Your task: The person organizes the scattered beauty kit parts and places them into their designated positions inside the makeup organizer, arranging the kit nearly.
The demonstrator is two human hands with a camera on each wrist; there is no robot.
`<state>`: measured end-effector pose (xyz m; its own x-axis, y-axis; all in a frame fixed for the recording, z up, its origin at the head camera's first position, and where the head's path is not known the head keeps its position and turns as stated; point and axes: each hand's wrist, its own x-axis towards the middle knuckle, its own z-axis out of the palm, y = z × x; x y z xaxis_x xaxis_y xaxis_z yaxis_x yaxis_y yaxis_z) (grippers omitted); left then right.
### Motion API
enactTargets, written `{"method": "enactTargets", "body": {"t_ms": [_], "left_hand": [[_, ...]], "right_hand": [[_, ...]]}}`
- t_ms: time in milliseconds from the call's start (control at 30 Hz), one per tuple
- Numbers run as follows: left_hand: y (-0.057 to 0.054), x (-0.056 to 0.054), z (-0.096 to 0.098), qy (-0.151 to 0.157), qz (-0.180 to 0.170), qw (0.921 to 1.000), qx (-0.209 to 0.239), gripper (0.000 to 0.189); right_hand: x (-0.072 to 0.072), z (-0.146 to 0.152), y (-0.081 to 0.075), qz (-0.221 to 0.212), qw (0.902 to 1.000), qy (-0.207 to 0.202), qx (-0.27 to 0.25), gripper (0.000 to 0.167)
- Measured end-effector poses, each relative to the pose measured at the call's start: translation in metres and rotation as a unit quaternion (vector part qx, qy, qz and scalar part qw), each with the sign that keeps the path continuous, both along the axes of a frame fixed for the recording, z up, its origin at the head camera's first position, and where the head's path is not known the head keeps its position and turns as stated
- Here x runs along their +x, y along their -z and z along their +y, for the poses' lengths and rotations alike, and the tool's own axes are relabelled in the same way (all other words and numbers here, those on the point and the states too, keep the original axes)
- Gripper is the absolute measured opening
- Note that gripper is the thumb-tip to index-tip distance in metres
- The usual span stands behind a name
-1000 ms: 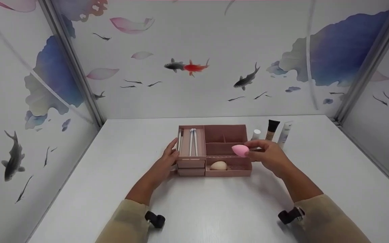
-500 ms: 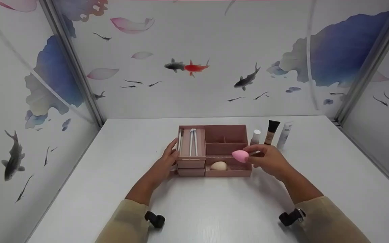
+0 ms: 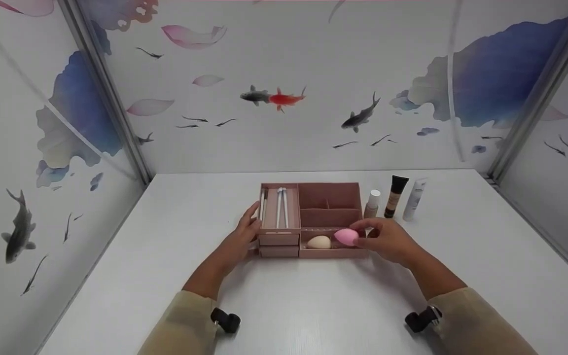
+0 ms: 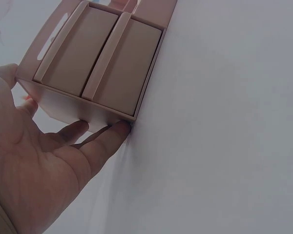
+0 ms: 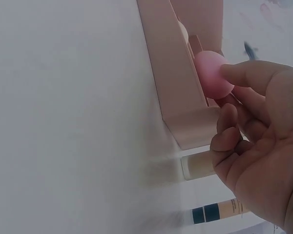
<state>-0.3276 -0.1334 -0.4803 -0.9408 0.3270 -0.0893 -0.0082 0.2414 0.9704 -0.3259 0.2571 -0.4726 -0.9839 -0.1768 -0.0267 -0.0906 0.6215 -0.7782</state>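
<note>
My right hand (image 3: 387, 240) pinches a pink makeup sponge (image 3: 347, 237) between thumb and fingers, at the front right compartment of a dusty-pink makeup organizer (image 3: 331, 195). In the right wrist view the pink sponge (image 5: 214, 75) sits at the compartment's rim. Beside it in that compartment lies a beige makeup sponge (image 3: 319, 242). My left hand (image 3: 238, 239) rests against the organizer's left side. The left wrist view shows its extended fingertips touching the side wall, next to two drawers (image 4: 122, 66). White-handled sticks (image 3: 282, 207) lie in the top left tray.
Right of the organizer stand a small white-capped bottle (image 3: 372, 203), a black-capped foundation tube (image 3: 395, 196) and a white tube (image 3: 415, 199). White panels (image 3: 205, 143) printed with fish border the white table (image 3: 289, 305) at the back and sides.
My right hand has lowered the pink sponge from above the middle of the organizer into the front right compartment, beside the beige sponge. The left hand stays in place.
</note>
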Motion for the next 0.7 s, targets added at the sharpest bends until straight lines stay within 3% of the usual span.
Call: {"method": "enactTargets", "body": {"t_ms": [167, 467, 700], "left_hand": [[0.0004, -0.0011, -0.0009, -0.001, 0.001, 1.0000, -0.003, 0.058], [-0.0005, 0.0020, -0.0028, 0.002, 0.000, 1.0000, -0.002, 0.059], [0.0002, 0.0007, -0.0016, 0.003, -0.003, 1.0000, -0.002, 0.058]], "right_hand": [[0.0013, -0.0020, -0.0023, 0.010, 0.9997, -0.007, 0.022, 0.030], [0.0009, 0.0021, 0.0002, 0.035, 0.9991, -0.024, 0.004, 0.030], [-0.0012, 0.0076, -0.0012, 0.000, 0.9991, 0.011, -0.041, 0.034]]}}
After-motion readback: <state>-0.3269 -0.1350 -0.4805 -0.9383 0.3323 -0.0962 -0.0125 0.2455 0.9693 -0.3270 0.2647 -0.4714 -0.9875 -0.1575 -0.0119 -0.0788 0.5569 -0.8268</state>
